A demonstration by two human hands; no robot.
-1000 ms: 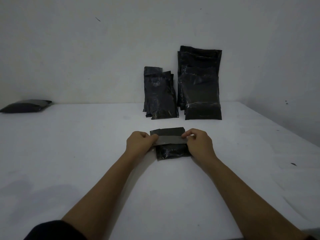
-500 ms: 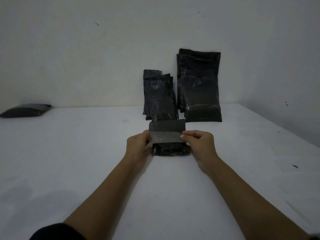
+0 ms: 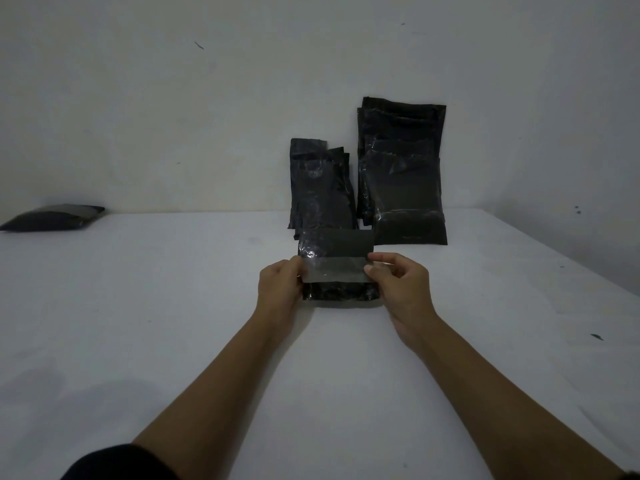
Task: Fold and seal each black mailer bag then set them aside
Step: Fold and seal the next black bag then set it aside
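Two hands, left hand (image 3: 280,289) and right hand (image 3: 401,287), pinch the mailer bag (image 3: 337,268) flap's ends.

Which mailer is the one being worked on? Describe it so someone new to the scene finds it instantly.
On the white table, nearer than the two stacks of black bags leaning on the back wall, lies one small black mailer bag. It alone has its flap raised, showing a grey strip, pinched at each side by the left hand and right hand.
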